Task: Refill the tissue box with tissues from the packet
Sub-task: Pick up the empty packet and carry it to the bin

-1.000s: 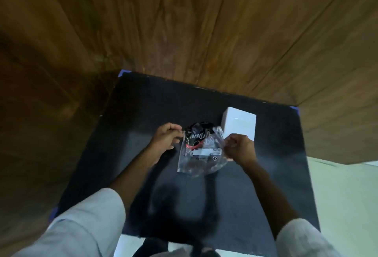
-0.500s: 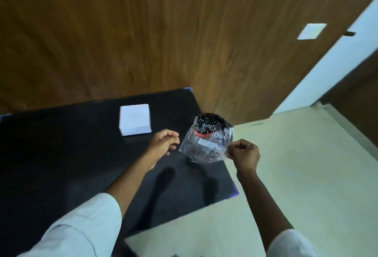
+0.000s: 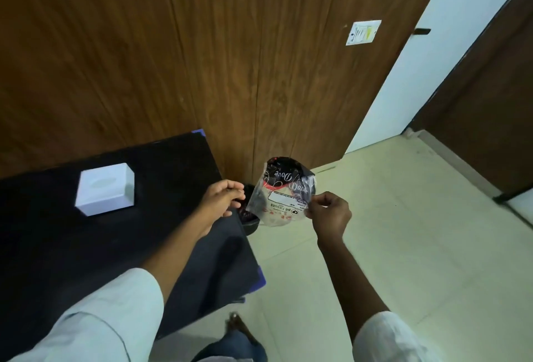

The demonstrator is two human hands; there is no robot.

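Change: the clear, empty-looking plastic tissue packet (image 3: 281, 193) has left the black tabletop (image 3: 43, 246), now over a dark bin (image 3: 250, 222).
Right hand (image 3: 328, 213): pinching the packet's edge.
Left hand (image 3: 222, 197): released, loosely curled.
White tissue box (image 3: 105, 188): on tabletop; refill seemingly done.

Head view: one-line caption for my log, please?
Right hand pinches the clear tissue packet above a dark bin; white tissue box sits on the black table.
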